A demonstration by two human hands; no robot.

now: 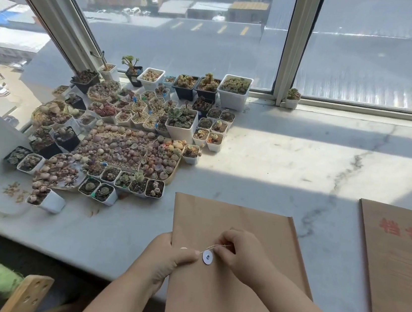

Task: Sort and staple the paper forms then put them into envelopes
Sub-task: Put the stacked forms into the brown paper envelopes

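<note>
- While our left hand [169, 257] clamps the near left edge of the brown envelope [224, 295], thumb pressed flat beside the round white washer [207, 257], the envelope lies on the marble tabletop [289, 166] with its near end hanging over the edge toward us.
- We judge that grip is there to stop the envelope from sliding as the cord is worked.
- Our right hand [237, 253] is curled nearly closed, fingertips pinching the thin string [217, 247] that runs taut to the washer; whether we are winding or unwinding it, we cannot tell.
- No paper forms or stapler show, so whether this envelope is filled stays unclear.
- A second envelope [397, 278], same stiff matte kraft paper with red printed characters, lies flat well apart to the right, presumably set aside.
- The stone is pale, veined and smooth, half in sun.
- Crowded succulent pots [123, 140], square plastic in white and black, sit clear of the work by the window.
</note>
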